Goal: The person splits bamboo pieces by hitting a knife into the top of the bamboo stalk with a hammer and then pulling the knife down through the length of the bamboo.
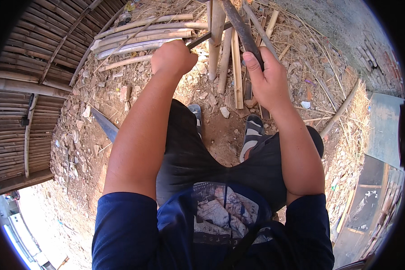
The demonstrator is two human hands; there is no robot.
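My left hand [173, 57] is closed in a fist around the handle end of a machete, and the handle itself is hidden. The machete's dark blade [200, 41] points up and right, crossing a pale bamboo pole [215, 49] that stands in front of me. Whether the edge is sunk into the bamboo cannot be made out. My right hand [270, 78] is wrapped around the lower end of a thick dark wooden stick [241, 28]. That stick slants up and left to the top of the bamboo, close to the blade's far end.
Split bamboo lengths [236, 72] lie just beyond my feet. A stack of bamboo poles [144, 38] rests at the far left. Straw and stones cover the dirt ground [222, 130]. A slatted bamboo wall [18, 121] stands left, a rough wall [346, 31] far right. A blue-grey pointed piece [104, 125] lies left.
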